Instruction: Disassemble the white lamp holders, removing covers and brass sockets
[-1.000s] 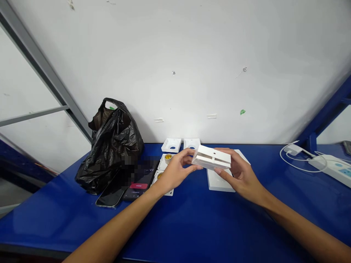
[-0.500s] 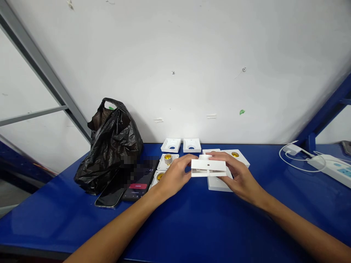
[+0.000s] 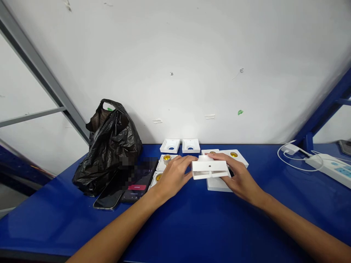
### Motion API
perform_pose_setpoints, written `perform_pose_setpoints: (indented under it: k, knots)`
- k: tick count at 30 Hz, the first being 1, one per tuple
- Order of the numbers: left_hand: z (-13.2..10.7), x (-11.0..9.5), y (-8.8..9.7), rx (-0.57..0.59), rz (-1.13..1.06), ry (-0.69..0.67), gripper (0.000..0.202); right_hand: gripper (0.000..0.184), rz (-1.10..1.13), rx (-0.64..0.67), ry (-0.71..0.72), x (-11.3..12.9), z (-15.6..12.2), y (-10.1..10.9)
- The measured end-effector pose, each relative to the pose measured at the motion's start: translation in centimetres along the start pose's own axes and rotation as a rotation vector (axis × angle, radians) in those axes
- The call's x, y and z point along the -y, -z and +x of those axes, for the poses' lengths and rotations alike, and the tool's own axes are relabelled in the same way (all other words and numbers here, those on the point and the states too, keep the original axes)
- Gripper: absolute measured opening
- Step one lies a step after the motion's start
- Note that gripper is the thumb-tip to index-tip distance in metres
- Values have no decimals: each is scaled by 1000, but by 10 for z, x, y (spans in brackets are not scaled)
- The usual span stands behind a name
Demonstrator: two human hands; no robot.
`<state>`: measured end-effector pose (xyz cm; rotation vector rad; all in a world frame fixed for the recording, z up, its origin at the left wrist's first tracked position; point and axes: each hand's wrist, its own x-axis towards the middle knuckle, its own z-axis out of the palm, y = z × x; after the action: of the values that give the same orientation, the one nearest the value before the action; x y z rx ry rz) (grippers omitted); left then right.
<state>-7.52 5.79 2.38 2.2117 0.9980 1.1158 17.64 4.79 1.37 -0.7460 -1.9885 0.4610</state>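
Observation:
Both hands grip a white rectangular plastic box (image 3: 210, 169) held low over the blue table (image 3: 192, 226), its open slotted side toward me. My left hand (image 3: 172, 177) clasps its left end with fingers curled. My right hand (image 3: 238, 177) holds the right end, fingers over the top. Under the box lies a flat white plate (image 3: 216, 184). Just behind stand white square holders with brass centres (image 3: 233, 155).
A black plastic bag (image 3: 109, 146) sits at the left against the wall, with two phones (image 3: 126, 184) lying beside it. Two open white square bases (image 3: 181, 145) stand by the wall. A white power strip and charger cable (image 3: 320, 160) lie at the right.
The white box was tilted and raised a second ago; both hands have lowered it and turned it level, its open side now toward me.

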Motion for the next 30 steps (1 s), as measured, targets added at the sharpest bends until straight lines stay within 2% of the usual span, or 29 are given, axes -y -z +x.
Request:
perform_pose_setpoints:
  k: [5,19,30]
  knots:
    - [0,-3,2,39,61,-19,38,54,63,12,39,-5,0,-1]
    - [0,-3,2,32,252,-133,48,44,200,-21,-34,-4,-2,-3]
    - [-1,-2,0,39,380,-203,37,42,247,-59,-103,2,1,-5]
